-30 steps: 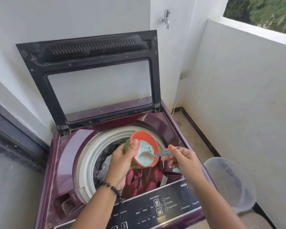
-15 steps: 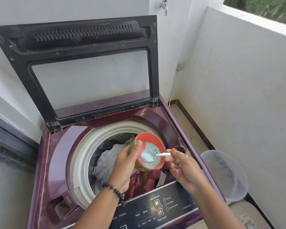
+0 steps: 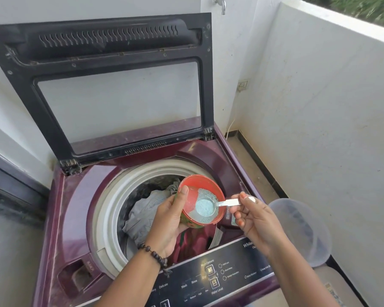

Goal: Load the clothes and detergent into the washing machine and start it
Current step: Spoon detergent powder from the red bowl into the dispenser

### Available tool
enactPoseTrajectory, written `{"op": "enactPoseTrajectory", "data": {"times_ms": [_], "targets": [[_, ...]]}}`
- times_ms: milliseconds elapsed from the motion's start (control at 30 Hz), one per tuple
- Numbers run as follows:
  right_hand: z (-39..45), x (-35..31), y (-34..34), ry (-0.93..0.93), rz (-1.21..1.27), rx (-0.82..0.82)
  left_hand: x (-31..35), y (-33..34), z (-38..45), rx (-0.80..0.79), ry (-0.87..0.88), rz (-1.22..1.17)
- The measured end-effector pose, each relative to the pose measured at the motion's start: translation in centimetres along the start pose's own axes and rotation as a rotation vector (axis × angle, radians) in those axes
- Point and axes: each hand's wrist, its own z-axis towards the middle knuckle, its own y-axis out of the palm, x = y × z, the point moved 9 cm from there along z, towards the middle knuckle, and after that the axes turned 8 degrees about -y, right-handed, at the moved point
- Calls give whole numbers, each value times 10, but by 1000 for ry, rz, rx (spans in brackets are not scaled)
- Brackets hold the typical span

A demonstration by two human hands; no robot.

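Note:
A maroon top-load washing machine (image 3: pixel 75 196) stands with its black-framed lid (image 3: pixel 111 85) raised. Grey and pink clothes (image 3: pixel 144 211) lie in the drum. Over the drum's right side my left hand (image 3: pixel 169 222) grips a round orange detergent tub (image 3: pixel 193 196), tilted toward me, with pale powder inside. My right hand (image 3: pixel 255 220) pinches the handle of a small white scoop (image 3: pixel 205 208). The scoop's bowl sits inside the tub, filled with bluish powder.
The black control panel (image 3: pixel 208 282) runs along the machine's front edge. A translucent plastic basket (image 3: pixel 304 231) stands on the floor to the right, against the white balcony wall (image 3: pixel 319 107). A tap (image 3: pixel 221 3) juts from the wall above the lid.
The tub and both hands have drifted slightly right over the drum. The scoop has turned so its powder-filled bowl faces up inside the tub. The camera has moved closer.

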Motion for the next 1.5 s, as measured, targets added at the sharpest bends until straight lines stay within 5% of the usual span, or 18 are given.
{"op": "enactPoseTrajectory", "data": {"times_ms": [233, 500, 1500], "targets": [[1, -16, -14, -35, -36, 25, -8, 12, -4, -26, -35, -69], [4, -38, -71, -173, 9, 245, -21, 7, 7, 109, -22, -111], [-1, -36, -92, -230, 72, 309, -52, 3, 27, 158, -36, -94]]}}
